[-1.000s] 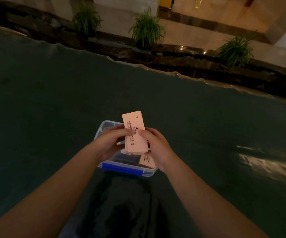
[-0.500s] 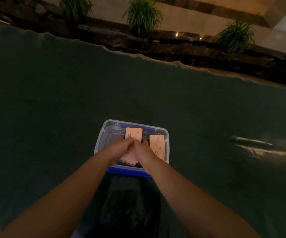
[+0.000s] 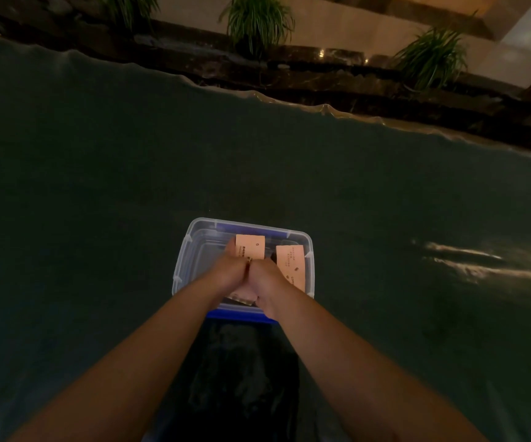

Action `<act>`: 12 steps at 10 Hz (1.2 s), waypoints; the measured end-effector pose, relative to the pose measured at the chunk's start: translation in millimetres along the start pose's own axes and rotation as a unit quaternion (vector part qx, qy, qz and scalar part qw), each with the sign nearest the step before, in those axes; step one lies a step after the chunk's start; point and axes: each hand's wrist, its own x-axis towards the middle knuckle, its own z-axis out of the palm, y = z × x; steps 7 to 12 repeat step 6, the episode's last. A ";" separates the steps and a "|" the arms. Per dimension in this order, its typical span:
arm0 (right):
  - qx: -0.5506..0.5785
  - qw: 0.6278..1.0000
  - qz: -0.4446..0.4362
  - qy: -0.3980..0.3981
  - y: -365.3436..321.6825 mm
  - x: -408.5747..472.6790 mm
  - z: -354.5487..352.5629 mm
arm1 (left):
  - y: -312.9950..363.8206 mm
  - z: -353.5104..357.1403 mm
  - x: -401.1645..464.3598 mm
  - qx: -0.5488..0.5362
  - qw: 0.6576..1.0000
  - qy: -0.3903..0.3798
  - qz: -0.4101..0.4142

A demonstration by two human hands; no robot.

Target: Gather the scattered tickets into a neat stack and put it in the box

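A clear plastic box [image 3: 181, 256] with blue clips sits on the dark green table cover, close in front of me. Both my hands are inside it, pressed side by side. My left hand [image 3: 230, 271] and my right hand [image 3: 269, 282] hold a pink ticket stack [image 3: 250, 247] low in the box; its far end sticks out past my fingers and its near end shows under my wrists. A second pink ticket stack [image 3: 291, 264] lies flat in the right part of the box, beside my right hand.
The dark green cover [image 3: 98, 186] spreads wide on all sides, with a wavy far edge [image 3: 289, 102]. Beyond it are a dark stone ledge and potted plants [image 3: 258, 23]. A glossy patch [image 3: 468, 260] shines on the cover at the right.
One second ago both hands held the stack upright above the box. They have since lowered it into the box, and the view has tilted down slightly.
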 end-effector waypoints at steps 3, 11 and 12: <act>0.042 0.999 -0.014 -0.032 2.0 -3.8 -11.2 | -0.9 -8.5 2.1 -0.007 0.999 -0.030 0.024; -0.098 0.986 -0.129 0.028 10.5 -12.1 -28.8 | 9.3 -21.4 -15.8 0.100 0.993 0.020 0.065; -0.098 0.986 -0.129 0.028 10.5 -12.1 -28.8 | 9.3 -21.4 -15.8 0.100 0.993 0.020 0.065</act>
